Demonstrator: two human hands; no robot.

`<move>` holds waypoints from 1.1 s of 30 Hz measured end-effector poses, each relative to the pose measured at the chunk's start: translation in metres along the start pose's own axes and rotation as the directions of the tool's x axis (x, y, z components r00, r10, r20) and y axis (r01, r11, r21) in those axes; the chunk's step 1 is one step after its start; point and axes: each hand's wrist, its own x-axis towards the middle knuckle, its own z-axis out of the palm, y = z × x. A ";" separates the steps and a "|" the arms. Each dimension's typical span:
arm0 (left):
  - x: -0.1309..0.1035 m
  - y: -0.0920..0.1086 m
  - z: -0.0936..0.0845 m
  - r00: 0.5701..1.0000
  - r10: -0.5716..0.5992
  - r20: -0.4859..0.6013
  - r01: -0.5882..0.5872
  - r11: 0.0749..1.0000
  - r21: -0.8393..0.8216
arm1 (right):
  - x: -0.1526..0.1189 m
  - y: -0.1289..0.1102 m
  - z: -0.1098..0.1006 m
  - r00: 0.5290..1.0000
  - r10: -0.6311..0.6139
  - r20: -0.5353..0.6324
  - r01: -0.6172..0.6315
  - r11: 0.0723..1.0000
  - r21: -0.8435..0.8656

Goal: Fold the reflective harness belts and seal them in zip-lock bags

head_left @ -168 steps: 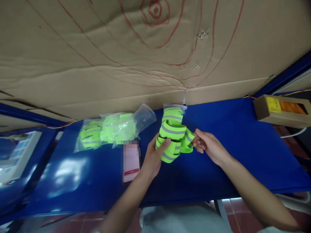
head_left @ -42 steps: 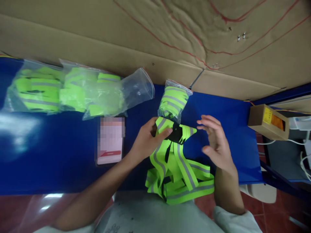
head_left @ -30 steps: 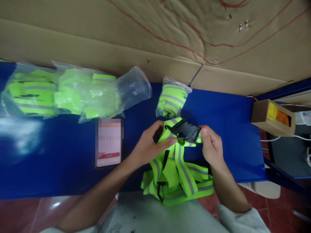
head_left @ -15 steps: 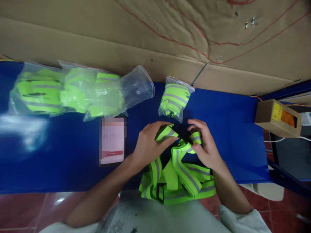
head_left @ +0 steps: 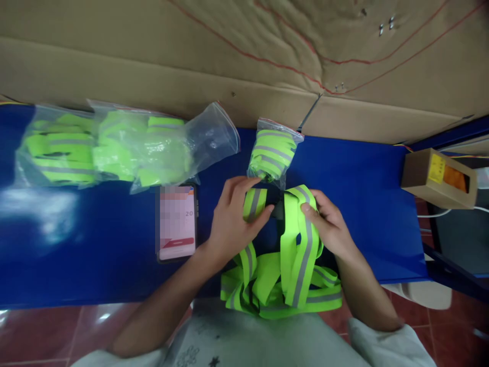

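Note:
A neon-green reflective strap bundle (head_left: 305, 244) with grey stripes lies in loops at the front edge of the blue table. My left hand (head_left: 237, 219) holds a folded part of it, thumb and fingers around the band. My right hand (head_left: 324, 219) pinches the upper loops, its thumb on the front. A dark buckle or strap piece (head_left: 278, 208) spans the gap between my hands; its details are too dark to tell. Just beyond my hands lies a clear bag of rolled green straps (head_left: 272, 153).
More clear bags with green straps (head_left: 64, 150) lie at the back left of the blue table (head_left: 95, 255). A phone (head_left: 177, 224) lies left of my left hand. At the right end stands a cardboard box (head_left: 435, 178). A brown covered panel (head_left: 191, 66) rises behind.
The strap loops near my right hand are raised and now hang side by side under its thumb. My right hand's fingers have closed onto them. The held band in my left hand is more upright.

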 end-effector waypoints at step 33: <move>0.006 -0.003 -0.026 0.983 0.153 -0.097 -0.153 0.988 0.005 | 0.019 0.003 -0.049 0.714 -0.120 -0.690 0.313 0.936 0.161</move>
